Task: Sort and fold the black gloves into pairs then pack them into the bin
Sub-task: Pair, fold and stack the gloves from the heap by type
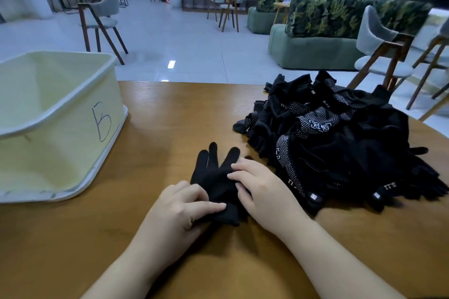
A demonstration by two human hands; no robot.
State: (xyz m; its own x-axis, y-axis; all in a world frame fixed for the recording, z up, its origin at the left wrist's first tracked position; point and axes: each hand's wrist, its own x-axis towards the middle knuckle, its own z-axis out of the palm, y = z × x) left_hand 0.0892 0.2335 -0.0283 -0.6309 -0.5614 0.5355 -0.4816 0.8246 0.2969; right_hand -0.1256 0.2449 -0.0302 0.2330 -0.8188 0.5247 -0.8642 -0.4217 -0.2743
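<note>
A black glove (215,172) lies flat on the wooden table (170,109), fingers pointing away from me. My left hand (179,211) pinches its cuff at the near end. My right hand (257,187) lies on the glove's right side, fingers bent and pressing the fabric. Whether a second glove lies under it I cannot tell. A big heap of black gloves (340,143), some with white dots and logos, sits to the right. The pale yellow bin (60,114), marked with a handwritten sign, stands at the left with nothing visible inside.
The table's far edge runs just behind the heap and the bin. Beyond it are chairs (102,22), green sofas (315,41) and a tiled floor. A chair (379,51) stands close to the table's right corner. People sit far back.
</note>
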